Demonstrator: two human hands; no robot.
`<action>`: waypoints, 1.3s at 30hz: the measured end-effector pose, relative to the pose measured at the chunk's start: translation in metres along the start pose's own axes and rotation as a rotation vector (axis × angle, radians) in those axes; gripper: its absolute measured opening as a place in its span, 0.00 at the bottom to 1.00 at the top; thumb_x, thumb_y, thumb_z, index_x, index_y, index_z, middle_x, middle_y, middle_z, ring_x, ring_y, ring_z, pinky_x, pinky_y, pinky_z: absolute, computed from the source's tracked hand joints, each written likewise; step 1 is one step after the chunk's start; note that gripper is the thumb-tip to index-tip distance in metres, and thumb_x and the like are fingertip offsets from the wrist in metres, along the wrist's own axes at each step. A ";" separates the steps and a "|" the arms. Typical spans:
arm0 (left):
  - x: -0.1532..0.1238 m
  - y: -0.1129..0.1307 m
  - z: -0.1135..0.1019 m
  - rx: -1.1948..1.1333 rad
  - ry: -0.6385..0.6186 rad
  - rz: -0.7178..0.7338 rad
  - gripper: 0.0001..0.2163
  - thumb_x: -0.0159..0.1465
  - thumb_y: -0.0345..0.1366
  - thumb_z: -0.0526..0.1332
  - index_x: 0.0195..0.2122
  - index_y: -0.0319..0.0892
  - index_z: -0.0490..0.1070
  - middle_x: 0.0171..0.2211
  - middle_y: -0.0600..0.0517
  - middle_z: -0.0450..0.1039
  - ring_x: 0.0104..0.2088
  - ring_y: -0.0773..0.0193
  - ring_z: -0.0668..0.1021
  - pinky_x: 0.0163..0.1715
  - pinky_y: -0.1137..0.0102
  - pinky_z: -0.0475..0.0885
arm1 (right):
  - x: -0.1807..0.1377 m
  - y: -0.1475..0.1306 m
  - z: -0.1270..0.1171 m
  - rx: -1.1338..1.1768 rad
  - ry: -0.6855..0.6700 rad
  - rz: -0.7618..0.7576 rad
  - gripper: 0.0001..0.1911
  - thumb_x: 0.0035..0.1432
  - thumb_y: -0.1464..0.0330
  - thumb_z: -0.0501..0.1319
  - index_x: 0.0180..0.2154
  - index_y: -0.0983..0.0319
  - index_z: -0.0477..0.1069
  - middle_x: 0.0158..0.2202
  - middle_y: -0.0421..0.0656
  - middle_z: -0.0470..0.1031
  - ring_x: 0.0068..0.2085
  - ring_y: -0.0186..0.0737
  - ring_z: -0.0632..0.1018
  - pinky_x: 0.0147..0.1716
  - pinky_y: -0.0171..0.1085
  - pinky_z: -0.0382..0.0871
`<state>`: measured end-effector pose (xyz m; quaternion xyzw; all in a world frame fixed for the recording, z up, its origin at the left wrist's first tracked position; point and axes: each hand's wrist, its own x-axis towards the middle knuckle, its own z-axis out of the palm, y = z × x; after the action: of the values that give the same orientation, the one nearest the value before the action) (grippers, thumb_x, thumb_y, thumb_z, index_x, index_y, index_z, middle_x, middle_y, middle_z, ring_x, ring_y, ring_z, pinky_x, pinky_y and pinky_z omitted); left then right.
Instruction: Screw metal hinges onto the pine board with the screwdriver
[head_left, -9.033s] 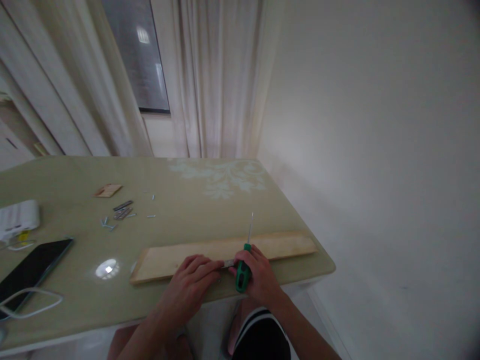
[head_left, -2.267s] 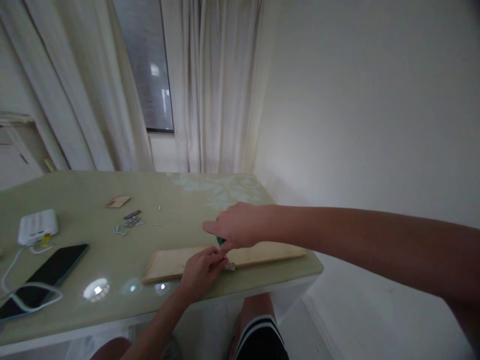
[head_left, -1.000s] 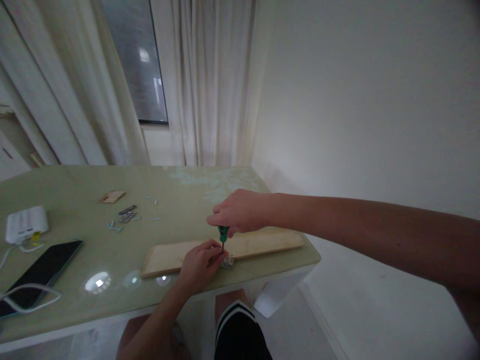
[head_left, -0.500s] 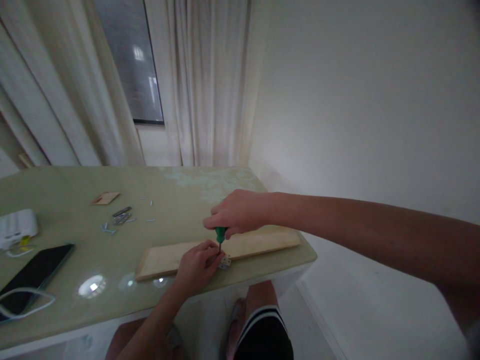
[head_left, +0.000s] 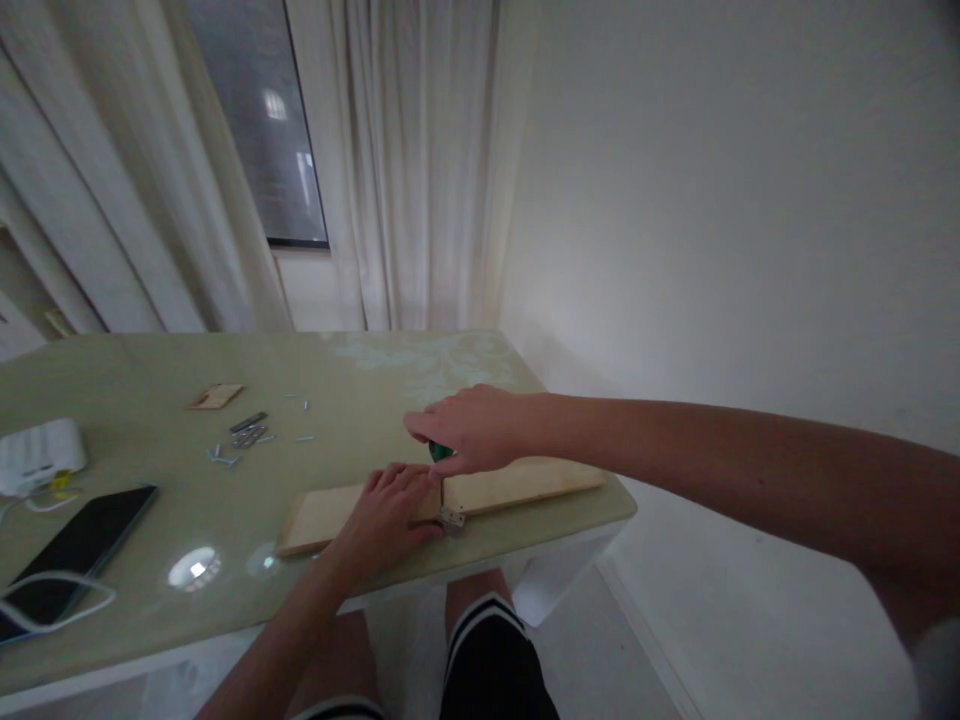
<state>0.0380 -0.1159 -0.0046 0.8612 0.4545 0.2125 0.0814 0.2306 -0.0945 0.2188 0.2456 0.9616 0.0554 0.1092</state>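
A long pale wooden board [head_left: 517, 482] lies along the near edge of the green table [head_left: 352, 400]. My right hand [head_left: 469, 430] is closed over the top of a green-handled screwdriver [head_left: 440, 453] that stands upright, its shaft reaching down to a small metal bracket [head_left: 451, 518] at the board's near edge. My left hand [head_left: 386, 515] lies on the board just left of the bracket, fingers flat and together, pressing down.
Loose screws and small metal pieces [head_left: 244, 437] and a small wood chip [head_left: 215, 397] lie further back on the left. A black tablet [head_left: 71, 545] with a white cable [head_left: 60, 592] and a white box [head_left: 37, 455] sit at the left. The table's right end is near.
My left hand has gone from pinching at the bracket to lying flat on the board. My right hand has sunk lower over the screwdriver handle. The view shifted slightly.
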 end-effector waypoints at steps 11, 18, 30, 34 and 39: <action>-0.022 0.001 0.002 0.033 0.010 0.102 0.27 0.64 0.49 0.70 0.63 0.51 0.71 0.54 0.45 0.77 0.53 0.48 0.77 0.54 0.56 0.70 | -0.017 -0.016 0.006 0.063 0.029 -0.080 0.15 0.70 0.59 0.63 0.51 0.60 0.68 0.52 0.47 0.79 0.44 0.46 0.79 0.27 0.38 0.50; -0.052 0.025 0.005 0.079 0.043 0.080 0.26 0.63 0.46 0.72 0.61 0.52 0.72 0.55 0.47 0.76 0.53 0.48 0.77 0.54 0.57 0.69 | -0.041 -0.029 0.009 0.098 0.053 -0.165 0.12 0.71 0.61 0.62 0.50 0.61 0.69 0.51 0.47 0.79 0.45 0.44 0.79 0.28 0.38 0.54; -0.047 0.047 0.012 0.095 0.107 0.099 0.20 0.68 0.52 0.66 0.55 0.48 0.74 0.52 0.45 0.79 0.54 0.46 0.78 0.58 0.53 0.68 | -0.050 -0.029 0.023 0.063 0.143 -0.204 0.11 0.73 0.60 0.61 0.50 0.60 0.69 0.48 0.44 0.78 0.43 0.40 0.79 0.28 0.39 0.57; -0.042 0.055 0.013 0.111 0.079 0.092 0.14 0.69 0.51 0.65 0.51 0.50 0.77 0.45 0.47 0.81 0.51 0.48 0.80 0.54 0.55 0.70 | -0.049 -0.031 0.020 0.042 0.121 -0.191 0.11 0.73 0.59 0.60 0.49 0.60 0.70 0.47 0.44 0.79 0.41 0.40 0.79 0.27 0.38 0.53; -0.042 0.052 0.012 0.077 0.070 0.111 0.16 0.69 0.49 0.66 0.56 0.52 0.76 0.47 0.47 0.82 0.53 0.48 0.80 0.56 0.54 0.70 | -0.045 -0.038 0.019 -0.001 0.103 -0.072 0.19 0.73 0.52 0.57 0.48 0.62 0.70 0.42 0.48 0.82 0.36 0.43 0.80 0.25 0.38 0.49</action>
<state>0.0608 -0.1795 -0.0101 0.8796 0.4166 0.2289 0.0201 0.2564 -0.1490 0.2023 0.2074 0.9742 0.0642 0.0614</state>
